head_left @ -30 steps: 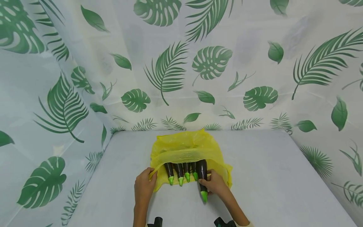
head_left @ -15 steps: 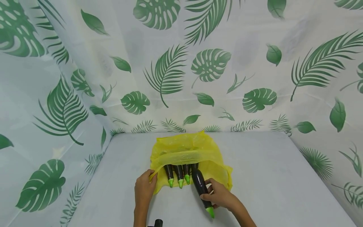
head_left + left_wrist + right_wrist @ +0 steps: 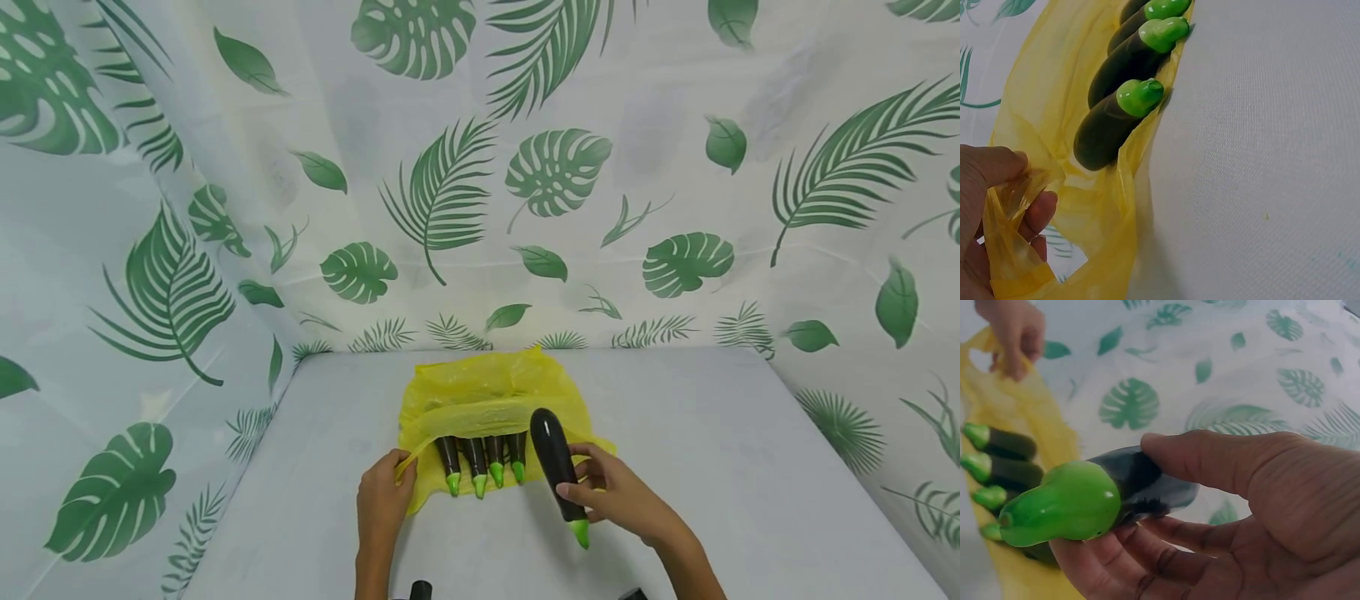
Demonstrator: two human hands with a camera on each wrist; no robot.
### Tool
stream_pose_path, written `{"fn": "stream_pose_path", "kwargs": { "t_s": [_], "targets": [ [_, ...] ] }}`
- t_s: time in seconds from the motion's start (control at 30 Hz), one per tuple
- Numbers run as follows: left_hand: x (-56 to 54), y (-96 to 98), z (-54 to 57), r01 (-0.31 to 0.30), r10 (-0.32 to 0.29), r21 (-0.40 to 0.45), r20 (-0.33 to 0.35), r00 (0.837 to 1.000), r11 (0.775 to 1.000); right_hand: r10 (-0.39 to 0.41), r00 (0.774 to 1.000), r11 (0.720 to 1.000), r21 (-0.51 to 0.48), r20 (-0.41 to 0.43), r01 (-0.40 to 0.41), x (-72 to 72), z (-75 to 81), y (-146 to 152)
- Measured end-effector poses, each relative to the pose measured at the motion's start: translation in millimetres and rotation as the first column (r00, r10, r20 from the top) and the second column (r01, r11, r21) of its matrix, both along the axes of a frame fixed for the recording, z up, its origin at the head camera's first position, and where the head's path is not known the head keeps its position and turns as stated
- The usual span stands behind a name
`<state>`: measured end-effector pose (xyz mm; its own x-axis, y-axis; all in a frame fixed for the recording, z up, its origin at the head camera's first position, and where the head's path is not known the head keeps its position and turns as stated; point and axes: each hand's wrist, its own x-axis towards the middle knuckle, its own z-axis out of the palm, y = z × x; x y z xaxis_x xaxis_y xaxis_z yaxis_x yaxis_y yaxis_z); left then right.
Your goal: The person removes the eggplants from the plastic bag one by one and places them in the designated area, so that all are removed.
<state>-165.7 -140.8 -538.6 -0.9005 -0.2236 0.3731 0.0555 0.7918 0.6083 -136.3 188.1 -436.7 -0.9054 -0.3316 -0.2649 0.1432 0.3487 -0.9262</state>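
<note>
A dark purple eggplant (image 3: 553,454) with a green stem end is gripped by my right hand (image 3: 611,492), thumb on one side and fingers on the other. It is raised over the table, tilted, with its stem toward me. My left hand (image 3: 386,496) pinches the left edge of a yellow plastic bag (image 3: 487,367) between thumb and fingers. Several more eggplants (image 3: 1107,131) lie side by side in the bag's mouth, green stems facing out. Their far ends are hidden under the bag's upper layer. In the right wrist view the held eggplant's green stem (image 3: 1060,506) is close to the camera.
A white table (image 3: 697,467) extends to both sides of the bag. Behind and at the sides hang white sheets (image 3: 600,275) printed with green leaves. Dark camera parts (image 3: 420,590) show at the bottom edge.
My right hand has drawn the rightmost, larger eggplant out of the bag, then lifted it up and to the right. My left hand has stayed at the bag's left edge.
</note>
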Motion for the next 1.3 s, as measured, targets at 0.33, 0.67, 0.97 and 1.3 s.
{"fn": "stream_pose_path", "kwargs": {
  "t_s": [0.33, 0.67, 0.97, 1.3],
  "targets": [
    [0.6, 0.9, 2.2, -0.001, 0.001, -0.011, 0.008, 1.0, 1.0, -0.224, 0.966, 0.957, 0.161, -0.125, 0.243, -18.7, 0.4, 49.5],
    [-0.5, 1.7, 0.3, 0.007, -0.007, -0.022, 0.021, 1.0, 1.0, -0.329, 0.936, 0.9, 0.258, -0.123, 0.35, -37.5, -30.7, 87.0],
    [-2.0, 2.9, 2.4, -0.003, 0.004, -0.022, 0.042, 0.999, 1.0, -0.387, 0.909, 0.839, 0.35, -0.155, 0.417, -58.3, -56.2, 98.9],
    [0.1, 2.9, 1.8, -0.005, 0.006, -0.021, 0.05, 0.999, 1.0, -0.421, 0.894, 0.748, 0.5, -0.15, 0.436, -75.1, -76.3, 97.5]
  ]
}}
